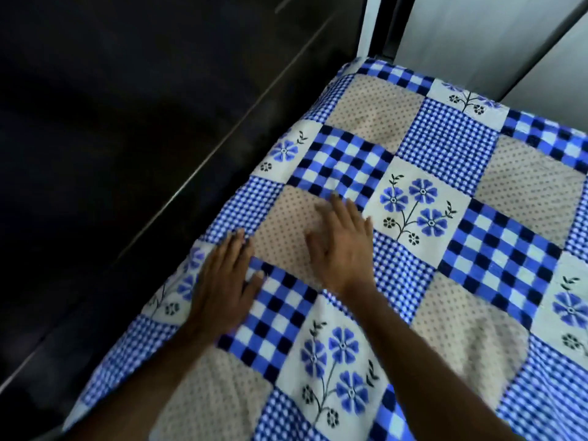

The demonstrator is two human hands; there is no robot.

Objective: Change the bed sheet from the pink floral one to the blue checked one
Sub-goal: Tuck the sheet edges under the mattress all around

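The blue checked sheet [445, 237], a patchwork of blue checks, beige dotted squares and blue flower panels, lies spread over the bed and covers all of it in view. My left hand [222, 288] rests flat on the sheet near the bed's left edge, fingers apart. My right hand [343, 246] lies flat on a beige dotted square a little further in, fingers spread and slightly blurred. Neither hand holds any cloth. No pink floral sheet is in view.
A dark glossy wall or cabinet front [127, 138] with a thin metal strip runs close along the bed's left side. Pale wall panels [477, 36] stand behind the far end of the bed.
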